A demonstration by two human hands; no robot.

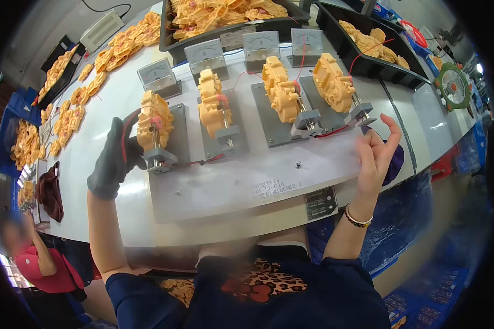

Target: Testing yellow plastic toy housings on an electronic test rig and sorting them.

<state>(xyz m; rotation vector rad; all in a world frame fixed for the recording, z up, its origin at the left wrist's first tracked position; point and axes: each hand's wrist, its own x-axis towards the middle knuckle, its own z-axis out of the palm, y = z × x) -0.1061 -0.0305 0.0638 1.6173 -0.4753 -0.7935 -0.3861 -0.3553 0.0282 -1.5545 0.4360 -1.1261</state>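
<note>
Several yellow plastic gear housings sit upright in a row on grey test fixtures. My left hand, in a dark grey glove, is closed around the left side of the leftmost housing; its fingers are partly hidden behind it. My right hand is bare and apart from the rightmost housing, just beside the metal clamp at its lower end. Its index finger points up and the thumb stands away from it. Something purple shows behind that hand. Two more housings stand between.
Analog panel meters stand behind the fixtures. Black bins hold more yellow parts, and others lie in strips along the left. A green fan is at far right. Another person sits at lower left.
</note>
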